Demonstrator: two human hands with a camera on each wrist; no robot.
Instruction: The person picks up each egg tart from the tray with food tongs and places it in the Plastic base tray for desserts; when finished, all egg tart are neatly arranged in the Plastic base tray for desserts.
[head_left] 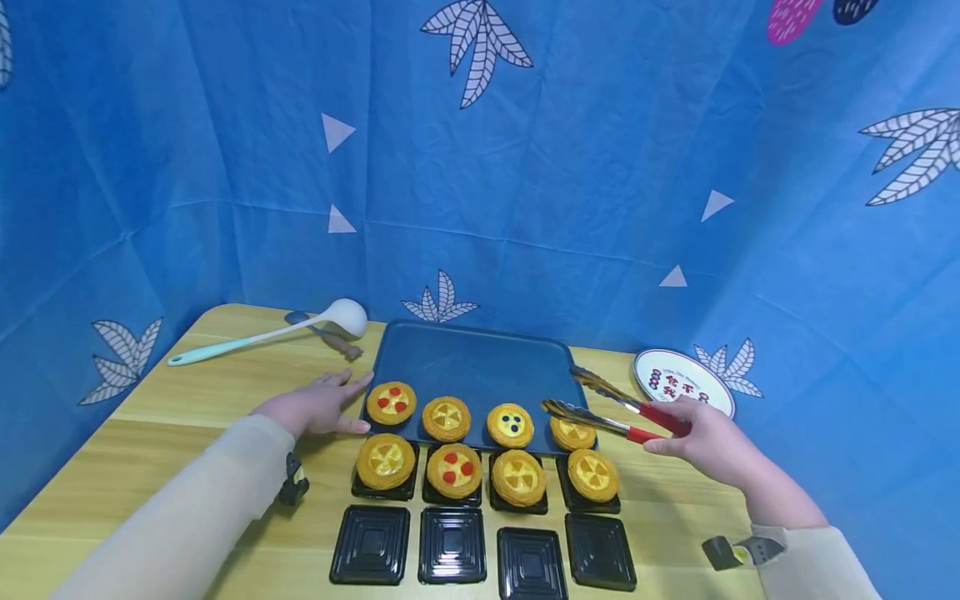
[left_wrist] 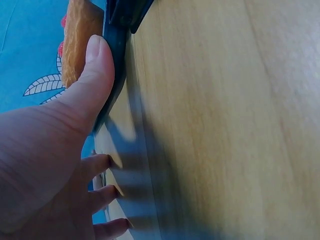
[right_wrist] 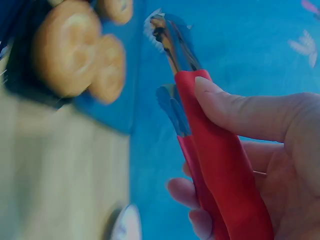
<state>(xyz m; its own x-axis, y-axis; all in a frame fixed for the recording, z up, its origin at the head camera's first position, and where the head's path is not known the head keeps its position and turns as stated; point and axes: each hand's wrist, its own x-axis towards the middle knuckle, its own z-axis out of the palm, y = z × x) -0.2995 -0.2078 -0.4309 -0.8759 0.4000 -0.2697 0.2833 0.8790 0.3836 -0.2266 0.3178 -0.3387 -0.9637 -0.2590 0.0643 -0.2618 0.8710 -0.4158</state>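
Note:
My left hand (head_left: 318, 406) rests at the left edge of a dark blue tray (head_left: 465, 358). In the left wrist view its thumb (left_wrist: 97, 65) lies along the tray's rim, the other fingers reaching toward the wooden table. My right hand (head_left: 708, 446) grips metal tongs with red handles (right_wrist: 215, 150); their arms stand apart above the tray's right front corner. Along the tray's front edge sit several egg tarts, including a red-dotted tart (head_left: 391, 402), a wedge-topped tart (head_left: 446, 418) and a blue-dotted tart (head_left: 510, 425). The tongs partly cover the rightmost tart (head_left: 572, 434).
Nearer me, several tarts (head_left: 454, 469) sit on square black plastic bases. Further black bases (head_left: 452, 546) form a row in front. A white ladle (head_left: 345, 317) lies across a dark spoon (head_left: 337, 340) at back left. Behind my right hand is a printed white plate (head_left: 682, 375); a blue curtain (head_left: 600, 167) hangs behind.

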